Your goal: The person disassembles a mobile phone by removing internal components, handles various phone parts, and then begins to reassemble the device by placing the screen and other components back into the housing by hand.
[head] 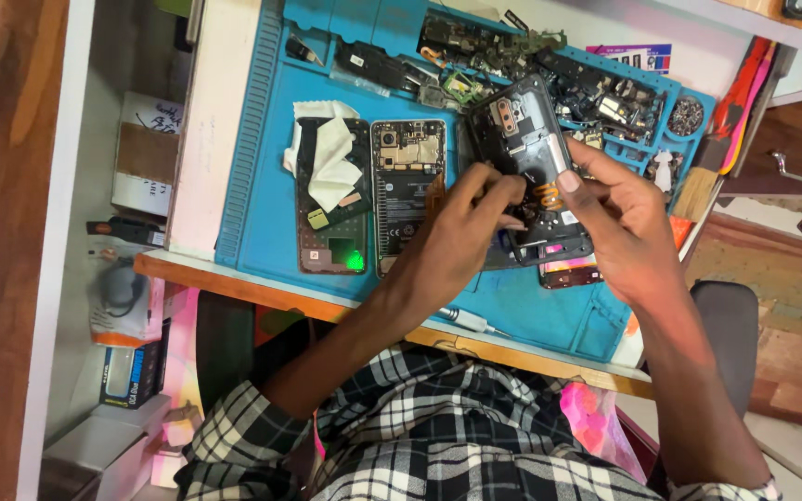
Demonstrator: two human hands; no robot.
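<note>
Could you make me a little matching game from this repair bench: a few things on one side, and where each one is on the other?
Things:
1. white cloth
2. dark phone back cover
3. opened phone with bare circuit board
4. blue mat

Places:
A. held up in both hands
B. draped over the leftmost phone
C. covering the bench top
D. flat on the mat, between the leftmost phone and the hands

Pairs: 1-B, 2-A, 3-D, 4-C

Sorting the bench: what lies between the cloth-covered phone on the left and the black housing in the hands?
In the head view, an opened phone with its circuit board exposed lies flat between them on the blue mat.
</note>
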